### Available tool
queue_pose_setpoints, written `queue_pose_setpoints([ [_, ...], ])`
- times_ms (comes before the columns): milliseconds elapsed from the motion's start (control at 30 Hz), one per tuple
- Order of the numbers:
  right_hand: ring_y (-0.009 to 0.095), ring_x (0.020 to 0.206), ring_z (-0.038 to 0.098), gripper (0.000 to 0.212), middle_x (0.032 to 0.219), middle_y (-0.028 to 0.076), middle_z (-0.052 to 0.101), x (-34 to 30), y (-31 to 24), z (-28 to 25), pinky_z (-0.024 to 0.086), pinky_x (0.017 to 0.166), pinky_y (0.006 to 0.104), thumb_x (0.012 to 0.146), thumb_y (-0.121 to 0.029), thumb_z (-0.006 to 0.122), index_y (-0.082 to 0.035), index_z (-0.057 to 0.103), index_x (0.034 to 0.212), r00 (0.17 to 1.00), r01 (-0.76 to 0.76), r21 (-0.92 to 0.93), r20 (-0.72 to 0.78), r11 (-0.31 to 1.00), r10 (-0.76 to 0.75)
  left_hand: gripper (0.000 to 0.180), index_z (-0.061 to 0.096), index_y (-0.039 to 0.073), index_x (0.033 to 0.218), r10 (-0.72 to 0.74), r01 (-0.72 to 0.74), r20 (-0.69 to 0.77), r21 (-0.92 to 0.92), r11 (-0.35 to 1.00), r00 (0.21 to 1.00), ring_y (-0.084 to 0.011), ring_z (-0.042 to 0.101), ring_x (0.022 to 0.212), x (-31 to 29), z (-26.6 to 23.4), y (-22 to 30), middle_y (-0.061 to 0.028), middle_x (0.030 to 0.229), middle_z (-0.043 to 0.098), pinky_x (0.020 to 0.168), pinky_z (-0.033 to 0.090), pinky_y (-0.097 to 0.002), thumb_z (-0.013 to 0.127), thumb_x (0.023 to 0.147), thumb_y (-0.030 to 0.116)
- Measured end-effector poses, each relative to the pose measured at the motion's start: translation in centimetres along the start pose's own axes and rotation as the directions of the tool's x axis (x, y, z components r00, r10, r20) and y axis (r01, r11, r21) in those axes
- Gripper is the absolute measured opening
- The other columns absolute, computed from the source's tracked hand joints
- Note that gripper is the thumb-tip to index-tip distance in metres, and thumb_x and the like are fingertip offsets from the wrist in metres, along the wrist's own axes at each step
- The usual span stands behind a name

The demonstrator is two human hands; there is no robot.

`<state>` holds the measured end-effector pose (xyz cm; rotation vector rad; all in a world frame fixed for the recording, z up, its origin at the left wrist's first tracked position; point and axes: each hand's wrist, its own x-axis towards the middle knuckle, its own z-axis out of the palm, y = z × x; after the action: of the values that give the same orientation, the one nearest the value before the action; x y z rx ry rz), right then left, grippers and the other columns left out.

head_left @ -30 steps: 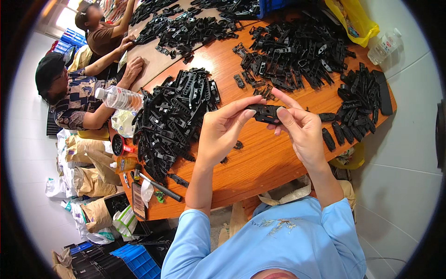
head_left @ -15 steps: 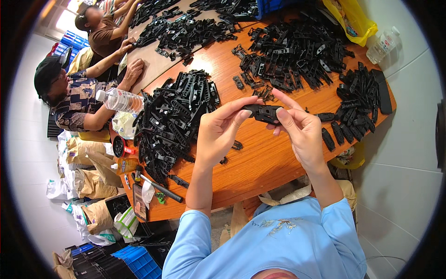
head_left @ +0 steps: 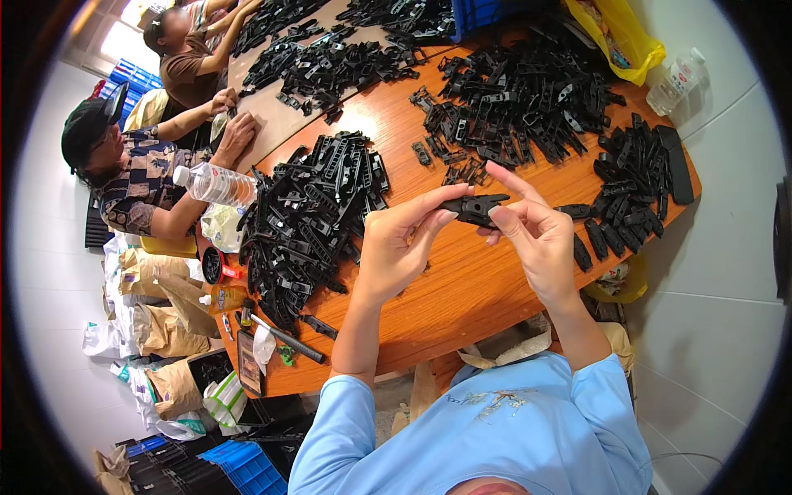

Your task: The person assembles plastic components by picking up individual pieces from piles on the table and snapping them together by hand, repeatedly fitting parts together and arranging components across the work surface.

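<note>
Between my two hands, above the wooden table (head_left: 429, 322), is a small black plastic part (head_left: 473, 209) with a hole and a forked right end. My left hand (head_left: 408, 239) pinches its left end between thumb and fingers. My right hand (head_left: 535, 235) has thumb and fingers closed at the other end, with the index finger stretched upward. Long black parts lie in a heap (head_left: 309, 214) left of my hands. Beyond them spreads a bigger heap of short black parts (head_left: 528, 95). A third group of assembled-looking black pieces (head_left: 631, 186) sits to the right.
Along the left edge stand a clear bottle (head_left: 216, 183), an orange pouch (head_left: 224, 298), a phone (head_left: 250, 363) and a dark rod (head_left: 289, 340). A yellow bag (head_left: 619, 41) and another bottle (head_left: 678, 82) are at the far right. A co-worker (head_left: 140, 165) sits at the left.
The black part has turned in my fingers, so its forked end now shows at the right. My hands have shifted slightly. The near co-worker's hands have moved closer together.
</note>
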<state>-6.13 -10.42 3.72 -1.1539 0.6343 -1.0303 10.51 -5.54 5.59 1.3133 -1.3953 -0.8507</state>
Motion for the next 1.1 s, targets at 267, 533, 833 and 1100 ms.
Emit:
queue_pose_setpoints([
  [267, 0.017, 0.085, 0.060, 0.015, 0.116, 0.017, 0.047, 0.0, -0.1, 0.1, 0.052, 0.072, 0.0256, 0.076, 0.001, 0.064, 0.007, 0.059, 0.089, 1.000, 0.011, 0.154, 0.014, 0.988, -0.014, 0.034, 0.057, -0.005, 0.107, 0.103, -0.110, -0.044, -0.191, 0.975, 0.994, -0.0168, 0.060, 0.093, -0.1, 0.9, -0.5, -0.0131, 0.102, 0.062, 0.083, 0.047, -0.0266, 0.060, 0.074, -0.011],
  [533, 0.018, 0.094, 0.059, 0.040, 0.102, 0.011, 0.057, 0.0, -0.3, -1.6, 0.052, 0.079, 0.0294, 0.068, 0.010, 0.066, 0.004, 0.056, 0.106, 0.964, 0.080, 0.025, 0.251, 0.997, -0.083, 0.032, 0.056, -0.009, 0.105, 0.098, -0.091, 0.007, -0.327, 0.941, 0.995, -0.0201, 0.060, 0.093, -0.2, 0.0, -0.4, -0.0182, 0.101, 0.061, 0.082, 0.049, -0.0287, 0.058, 0.074, -0.014],
  [833, 0.015, 0.080, 0.062, 0.030, 0.087, 0.008, 0.064, -0.2, -0.8, -1.3, 0.049, 0.071, 0.0259, 0.067, 0.001, 0.070, -0.002, 0.064, 0.096, 0.948, 0.294, -0.322, 0.221, 0.900, -0.230, 0.033, 0.059, -0.005, 0.102, 0.147, -0.132, 0.106, -0.142, 0.981, 0.983, -0.0190, 0.062, 0.089, -0.3, -0.7, -0.5, -0.0151, 0.096, 0.064, 0.080, 0.050, -0.0269, 0.062, 0.070, -0.012],
  [1100, 0.015, 0.074, 0.062, 0.024, 0.083, 0.008, 0.065, -0.9, -1.3, -1.8, 0.048, 0.066, 0.0253, 0.067, -0.003, 0.072, -0.003, 0.066, 0.090, 0.951, 0.296, -0.343, 0.193, 0.891, -0.242, 0.029, 0.061, -0.004, 0.099, 0.155, -0.111, 0.167, -0.247, 0.963, 0.974, -0.0191, 0.063, 0.087, -0.2, -0.7, -0.6, -0.0149, 0.094, 0.065, 0.076, 0.050, -0.0255, 0.063, 0.070, -0.008],
])
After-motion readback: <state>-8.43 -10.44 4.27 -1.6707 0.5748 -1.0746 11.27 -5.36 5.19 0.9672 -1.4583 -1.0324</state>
